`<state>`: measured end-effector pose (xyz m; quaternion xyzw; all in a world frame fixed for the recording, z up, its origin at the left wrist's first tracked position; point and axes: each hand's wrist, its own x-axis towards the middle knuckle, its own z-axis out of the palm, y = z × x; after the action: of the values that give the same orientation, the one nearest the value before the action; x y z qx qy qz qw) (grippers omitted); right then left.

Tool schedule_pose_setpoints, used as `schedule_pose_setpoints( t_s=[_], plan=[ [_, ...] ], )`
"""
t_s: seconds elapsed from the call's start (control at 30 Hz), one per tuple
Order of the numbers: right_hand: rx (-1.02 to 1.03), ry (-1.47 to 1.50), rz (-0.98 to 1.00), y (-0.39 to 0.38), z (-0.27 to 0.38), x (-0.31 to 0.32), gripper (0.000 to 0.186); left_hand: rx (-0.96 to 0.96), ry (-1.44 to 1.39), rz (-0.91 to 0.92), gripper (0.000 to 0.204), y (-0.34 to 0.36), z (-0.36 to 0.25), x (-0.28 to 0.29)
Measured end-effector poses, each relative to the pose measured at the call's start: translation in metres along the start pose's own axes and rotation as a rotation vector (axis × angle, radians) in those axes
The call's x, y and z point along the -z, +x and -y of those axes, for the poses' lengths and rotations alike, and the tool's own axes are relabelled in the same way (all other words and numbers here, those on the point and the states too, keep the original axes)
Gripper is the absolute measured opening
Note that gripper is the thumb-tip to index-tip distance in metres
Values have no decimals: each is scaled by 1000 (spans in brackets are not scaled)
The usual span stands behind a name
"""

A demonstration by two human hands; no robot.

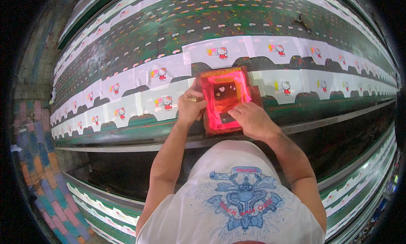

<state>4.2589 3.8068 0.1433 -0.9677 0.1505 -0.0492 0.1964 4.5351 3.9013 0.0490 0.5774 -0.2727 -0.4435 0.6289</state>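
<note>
A small screen-printing frame [224,71] with a glossy pink and red border lies over the near row of white cloth pieces in front of me. Small pale shapes, a heart among them, show in its dark mesh window. My left hand [191,105], a ring on one finger, grips the frame's left edge. Over the frame's lower right part, my right hand [255,121] is closed on a dark flat squeegee [227,118] that rests inside the frame. My fingers cover part of the squeegee. The cloth under the frame is hidden.
White cloth pieces [283,84] with a printed cartoon cat and balloons lie in rows along a long green table [139,132]. Small pale and coloured marks dot its surface. More tables [114,201] with cloth stand behind me. A patchwork coloured floor [55,193] runs at the left.
</note>
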Motion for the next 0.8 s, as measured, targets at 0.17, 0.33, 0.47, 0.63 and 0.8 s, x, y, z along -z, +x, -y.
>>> schedule_pose_setpoints(
  t_s=[0.17, 0.33, 0.47, 0.63, 0.8],
  plan=[
    [-52, 58, -3, 48, -35, 15, 41, -20, 113, 26, 28, 4, 14, 8],
    [-83, 26, -92, 85, -57, 13, 52, 65, -15, 18, 28, 3, 9, 1],
    [-147, -13, -13, 88, -40, 8, 61, -34, 128, -5, 29, 10, 41, 11],
    [-142, -47, -7, 59, -13, -7, 65, -168, 288, -36, 29, 5, 29, 7],
    [-109, -41, -25, 27, 18, -17, 61, -172, 251, -11, 31, 3, 20, 8]
  ],
)
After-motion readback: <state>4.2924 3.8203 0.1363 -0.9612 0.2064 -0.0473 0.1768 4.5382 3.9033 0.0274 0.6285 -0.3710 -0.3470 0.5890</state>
